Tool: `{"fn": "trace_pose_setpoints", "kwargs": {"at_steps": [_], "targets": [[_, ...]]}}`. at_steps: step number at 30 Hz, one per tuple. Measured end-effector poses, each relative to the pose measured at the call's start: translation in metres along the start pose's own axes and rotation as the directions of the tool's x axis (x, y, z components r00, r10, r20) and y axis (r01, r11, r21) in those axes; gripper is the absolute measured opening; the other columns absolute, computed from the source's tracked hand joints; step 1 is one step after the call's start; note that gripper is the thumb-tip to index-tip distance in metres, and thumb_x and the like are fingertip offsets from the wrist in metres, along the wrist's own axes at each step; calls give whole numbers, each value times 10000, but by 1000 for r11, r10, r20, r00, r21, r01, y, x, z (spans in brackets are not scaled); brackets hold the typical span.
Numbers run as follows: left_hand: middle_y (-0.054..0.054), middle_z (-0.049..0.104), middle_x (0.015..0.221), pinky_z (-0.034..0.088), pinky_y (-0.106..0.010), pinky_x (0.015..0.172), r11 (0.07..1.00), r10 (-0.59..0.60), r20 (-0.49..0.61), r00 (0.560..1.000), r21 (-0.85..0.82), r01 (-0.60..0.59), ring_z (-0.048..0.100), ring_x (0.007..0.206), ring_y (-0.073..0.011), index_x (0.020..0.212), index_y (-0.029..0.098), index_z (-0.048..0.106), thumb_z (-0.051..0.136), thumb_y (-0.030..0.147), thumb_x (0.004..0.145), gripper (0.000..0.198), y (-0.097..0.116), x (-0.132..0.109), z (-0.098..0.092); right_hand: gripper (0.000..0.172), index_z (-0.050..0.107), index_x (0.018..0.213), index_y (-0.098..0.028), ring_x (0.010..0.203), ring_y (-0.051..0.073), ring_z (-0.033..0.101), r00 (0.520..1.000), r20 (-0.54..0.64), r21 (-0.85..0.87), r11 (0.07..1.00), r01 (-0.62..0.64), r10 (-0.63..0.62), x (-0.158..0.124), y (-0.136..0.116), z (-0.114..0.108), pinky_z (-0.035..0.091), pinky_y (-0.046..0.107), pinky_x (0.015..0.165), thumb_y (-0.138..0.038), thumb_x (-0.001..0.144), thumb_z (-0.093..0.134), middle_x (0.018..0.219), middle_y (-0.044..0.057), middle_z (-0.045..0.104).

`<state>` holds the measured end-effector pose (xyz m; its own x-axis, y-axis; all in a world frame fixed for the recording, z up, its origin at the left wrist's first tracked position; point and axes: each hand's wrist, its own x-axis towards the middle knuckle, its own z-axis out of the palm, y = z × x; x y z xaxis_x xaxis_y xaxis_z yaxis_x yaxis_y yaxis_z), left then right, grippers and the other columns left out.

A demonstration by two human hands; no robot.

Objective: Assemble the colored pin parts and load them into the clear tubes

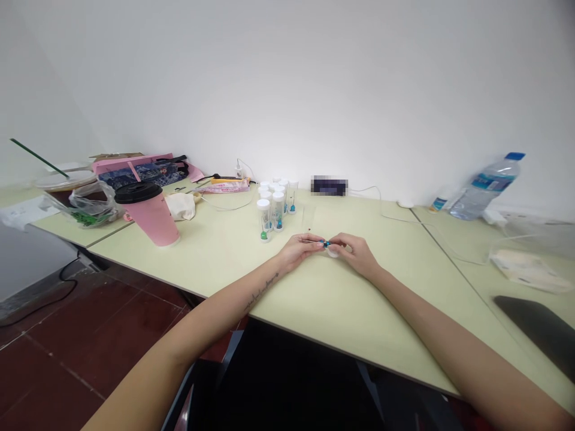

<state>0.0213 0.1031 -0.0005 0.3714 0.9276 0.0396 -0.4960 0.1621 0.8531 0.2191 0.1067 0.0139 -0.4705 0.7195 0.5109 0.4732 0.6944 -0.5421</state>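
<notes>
Head view, as I am monitoring it remotely. The person's left hand (300,249) and right hand (354,251) are meeting fingertip to fingertip near the middle of the pale green rectangular table (341,317), with both forearms reaching in from the near edge.

The left hand's fingers are pinching together on a thin silvery tool (309,241), which is pointing right toward a tiny blue bead-like piece (326,243). The right hand's thumb and fingers are closing around a small white round piece (333,253), which is sitting just under the blue piece. I am seeing the blue piece lying right between the two sets of fingertips, above the tabletop; which hand is actually bearing it I cannot tell at this size.

Just behind the left hand, a cluster of clear plastic vials with white caps (275,200) is standing upright. Farther left, a pink paper cup with a black lid (153,218) is standing on the table. A clear plastic water bottle with a blue cap (487,185) is leaning at the far right, well apart from the hands.
</notes>
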Motion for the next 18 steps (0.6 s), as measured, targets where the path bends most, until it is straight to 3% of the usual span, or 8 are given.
{"fn": "trace_pose_setpoints", "kwargs": {"at_steps": [7, 15, 18], "targets": [[-63, 712, 824, 428, -355, 986, 1000, 10, -4, 1000, -4, -10, 663, 785, -131, 807, 88, 701, 827, 128, 577, 265, 0, 1, -1, 355, 644, 907, -209, 685, 183, 591, 998, -68, 37, 999, -11, 14, -1, -1, -2, 442, 310, 667, -467, 946, 404, 778, 40, 662], [-65, 713, 818, 422, -362, 997, 1000, 7, 17, 1000, -10, -7, 663, 791, -133, 807, 90, 703, 820, 132, 593, 247, 0, 0, -1, 480, 602, 661, -208, 828, 226, 632, 998, -59, 118, 993, 3, 4, -2, 0, -1, 471, 345, 779, -531, 936, 379, 734, 57, 651], [-61, 712, 812, 427, -359, 992, 1000, 17, 13, 1000, -16, -17, 661, 783, -131, 803, 91, 706, 819, 134, 595, 240, 2, -1, 0, 447, 638, 764, -205, 732, 201, 623, 999, -53, 136, 991, -8, 15, -1, 0, -1, 481, 334, 746, -518, 944, 373, 685, 36, 625]]}}
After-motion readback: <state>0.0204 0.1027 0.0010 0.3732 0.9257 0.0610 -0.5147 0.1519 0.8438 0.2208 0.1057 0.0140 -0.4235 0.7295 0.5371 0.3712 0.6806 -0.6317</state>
